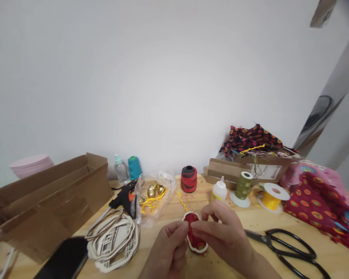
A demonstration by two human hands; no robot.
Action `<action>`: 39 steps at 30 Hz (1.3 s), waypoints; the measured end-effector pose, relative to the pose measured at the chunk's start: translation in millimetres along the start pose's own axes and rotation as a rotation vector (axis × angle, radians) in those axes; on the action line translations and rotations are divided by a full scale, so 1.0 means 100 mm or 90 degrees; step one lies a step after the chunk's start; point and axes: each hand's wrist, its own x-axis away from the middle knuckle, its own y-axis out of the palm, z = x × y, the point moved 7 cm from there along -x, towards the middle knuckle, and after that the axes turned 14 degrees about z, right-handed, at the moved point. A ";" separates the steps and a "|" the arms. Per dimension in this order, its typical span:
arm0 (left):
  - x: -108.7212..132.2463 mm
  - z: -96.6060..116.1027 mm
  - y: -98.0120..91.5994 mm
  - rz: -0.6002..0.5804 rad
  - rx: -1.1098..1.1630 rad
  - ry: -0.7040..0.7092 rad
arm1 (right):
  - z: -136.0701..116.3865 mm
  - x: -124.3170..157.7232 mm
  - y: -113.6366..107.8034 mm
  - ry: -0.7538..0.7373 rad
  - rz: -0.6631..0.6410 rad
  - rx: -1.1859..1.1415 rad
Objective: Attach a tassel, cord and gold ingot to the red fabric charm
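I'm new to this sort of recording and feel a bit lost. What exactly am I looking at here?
No machine here: this single picture comes from a camera worn on a person's head, looking forward and down at their bare hands. The fingers of the left hand and right hand meet over a small red piece with a pale wavy edge; exactly what they pinch is hidden. Around them on the wooden table are black-handled scissors, a white bottle, a red thread cone, a clear bag of gold-coloured balls, and, further left, a cardboard box.
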 end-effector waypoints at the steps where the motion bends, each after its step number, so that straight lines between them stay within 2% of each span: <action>1: 0.00 0.00 0.00 -0.003 0.002 0.001 | -0.01 0.01 0.00 -0.005 0.004 0.001; 5: 0.01 -0.01 0.01 -0.011 -0.005 0.002 | -0.04 -0.01 -0.01 -0.004 0.025 -0.013; 8: 0.00 0.00 0.00 -0.007 -0.021 0.013 | 0.00 -0.03 -0.03 0.031 0.037 -0.029; 14: -0.02 0.10 -0.02 0.024 -0.100 0.101 | 0.03 -0.01 -0.01 0.087 0.015 -0.034; 19: -0.01 0.15 -0.04 0.066 -0.178 0.164 | -0.01 -0.02 0.01 0.066 0.000 0.039; 28: 0.01 0.19 -0.03 0.097 -0.265 0.219 | -0.10 -0.06 -0.02 -0.005 0.013 0.099; 39: 0.09 0.34 -0.01 0.130 -0.376 0.382 | -0.12 -0.06 0.01 -0.024 -0.021 0.148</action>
